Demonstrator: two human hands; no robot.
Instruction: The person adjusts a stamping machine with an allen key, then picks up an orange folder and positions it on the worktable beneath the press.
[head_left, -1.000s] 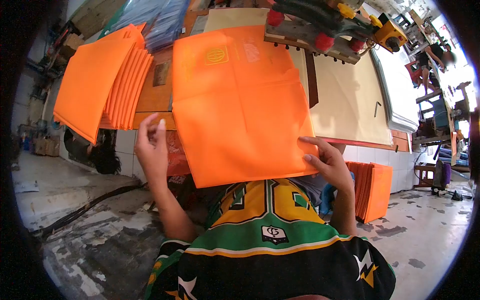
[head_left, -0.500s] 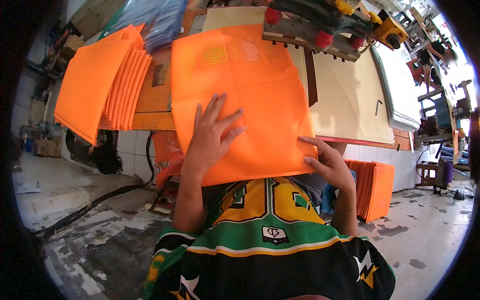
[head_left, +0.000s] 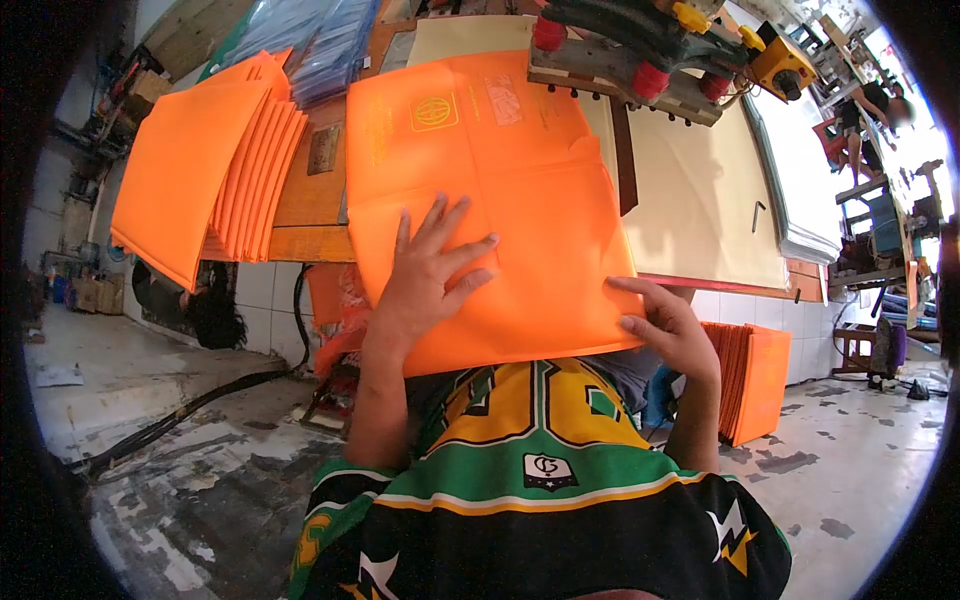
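A large orange sheet [head_left: 540,220] with a yellow printed emblem lies in front of me, its near edge overhanging the table by my lap. My left hand [head_left: 425,275] rests palm down on its left part, fingers spread. At the sheet's lower right edge is my right hand [head_left: 672,325], thumb on top and fingers apart, touching the edge; whether anything is pinched there is hard to see. A stack of folded orange pieces [head_left: 190,170] stands on the table to the left.
A machine head with red knobs [head_left: 650,80] hangs over the table's far side. Cream sheets [head_left: 700,200] with a hex key lie right. Clear plastic [head_left: 325,45] is at back left. More orange pieces [head_left: 750,380] stand on the floor. Another person [head_left: 868,110] is far right.
My left hand has come from beyond the sheet's left edge down onto the sheet. The sheet and my right hand have shifted slightly right.
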